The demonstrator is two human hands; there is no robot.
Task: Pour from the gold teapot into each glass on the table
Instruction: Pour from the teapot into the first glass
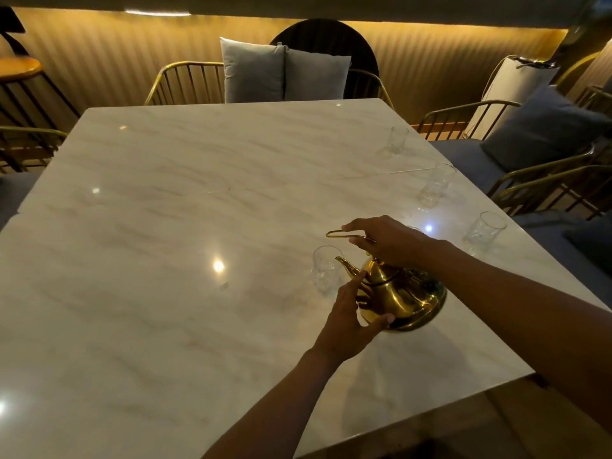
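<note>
The gold teapot (405, 298) is tilted to the left over the marble table (165, 226), its spout just above the rim of a clear glass (326, 270). My right hand (387, 240) grips the thin gold handle from above. My left hand (351, 321) cups the pot's front side, thumb under its base and fingers near the spout. Three more clear glasses stand along the right edge: a near glass (483, 231), a middle glass (435, 185) and a far glass (395, 140). I cannot tell whether liquid is flowing.
Gold wire chairs ring the table: one with grey cushions (281, 72) at the far side, others with dark cushions (543, 127) close on the right. A round wooden stool (18, 67) stands far left. The table's right edge runs just beyond the glasses.
</note>
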